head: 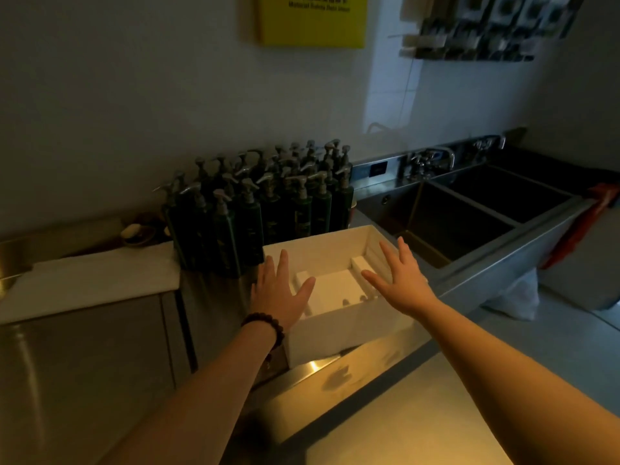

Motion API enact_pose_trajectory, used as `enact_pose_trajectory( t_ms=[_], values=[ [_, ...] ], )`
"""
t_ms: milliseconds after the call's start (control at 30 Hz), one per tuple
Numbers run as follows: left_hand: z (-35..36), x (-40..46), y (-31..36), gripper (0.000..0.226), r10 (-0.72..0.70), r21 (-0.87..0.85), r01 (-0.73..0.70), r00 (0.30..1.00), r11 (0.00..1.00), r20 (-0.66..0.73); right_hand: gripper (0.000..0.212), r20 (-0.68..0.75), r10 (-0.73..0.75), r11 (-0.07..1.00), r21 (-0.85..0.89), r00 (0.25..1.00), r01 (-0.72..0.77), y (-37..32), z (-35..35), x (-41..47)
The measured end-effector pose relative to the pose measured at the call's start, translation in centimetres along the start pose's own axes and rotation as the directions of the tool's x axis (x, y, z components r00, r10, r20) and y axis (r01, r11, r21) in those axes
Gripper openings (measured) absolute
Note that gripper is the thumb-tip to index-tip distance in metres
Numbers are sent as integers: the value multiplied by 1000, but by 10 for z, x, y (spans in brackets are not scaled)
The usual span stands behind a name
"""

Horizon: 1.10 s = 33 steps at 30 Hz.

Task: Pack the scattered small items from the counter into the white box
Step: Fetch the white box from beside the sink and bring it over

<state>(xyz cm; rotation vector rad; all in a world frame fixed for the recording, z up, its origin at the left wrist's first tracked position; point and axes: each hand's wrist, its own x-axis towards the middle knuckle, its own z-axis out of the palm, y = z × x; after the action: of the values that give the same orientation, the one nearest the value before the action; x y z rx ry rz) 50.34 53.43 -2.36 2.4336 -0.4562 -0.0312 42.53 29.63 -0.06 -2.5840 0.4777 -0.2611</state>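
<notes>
**Both hands over the box, nothing in them**

Dim kitchen-type room, long stainless steel counter (419, 407) running along a pale wall. From the fingers out: the left hand (280, 297) has its fingers straight and a bit spread, thumb out to the side, hovering at or on the left rim of the white rectangular foam-looking box (349, 325). Can't tell if it's actually touching. The right hand (397, 275) is the same deal, fingers splayed, palm down over the right wall. Neither holds anything. Dark bead bracelet (266, 328) on the left wrist.

The box sits right between the hands, long axis running away from the person toward the cluster of dark green pump bottles (255, 203) just behind it. Both hands are about equally near, one per long side, so my guess is a two-handed grab or shift of the box comes next. Inside there's a white insert and a couple of small dark bits near the front wall, too small to identify.

Double steel sink (486, 209) off to the right, yellow wall sign (312, 21) above.
</notes>
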Motion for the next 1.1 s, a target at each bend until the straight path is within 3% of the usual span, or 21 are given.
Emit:
enact_pose_trajectory(
  t_ms=[167, 300, 467, 600, 833, 1100],
  values=[
    [9, 26, -2, 87, -80, -244, 96, 994, 965, 74, 93, 110, 18, 1000, -6, 994, -17, 36, -12, 50],
    [12, 35, 0, 91, -133, -321, 138, 990, 937, 37, 103, 299, 65, 965, 223, 952, -136, 52, -20, 74],
    [18, 31, -7, 86, -211, -497, 195, 977, 845, 23, 104, 483, 36, 952, 251, 875, -178, 66, -12, 93],
    [23, 31, -10, 87, -327, -561, 304, 943, 770, 63, 103, 498, -56, 905, 392, 865, -167, 75, -7, 97],
    [26, 24, -5, 86, -385, -607, 338, 921, 720, 56, 102, 503, -182, 832, 537, 845, -140, 83, -5, 97],
    [-10, -41, 1, 88, -487, -662, 302, 867, 686, -108, 97, 493, -356, 786, 617, 794, -30, 34, -3, 91]
  ],
)
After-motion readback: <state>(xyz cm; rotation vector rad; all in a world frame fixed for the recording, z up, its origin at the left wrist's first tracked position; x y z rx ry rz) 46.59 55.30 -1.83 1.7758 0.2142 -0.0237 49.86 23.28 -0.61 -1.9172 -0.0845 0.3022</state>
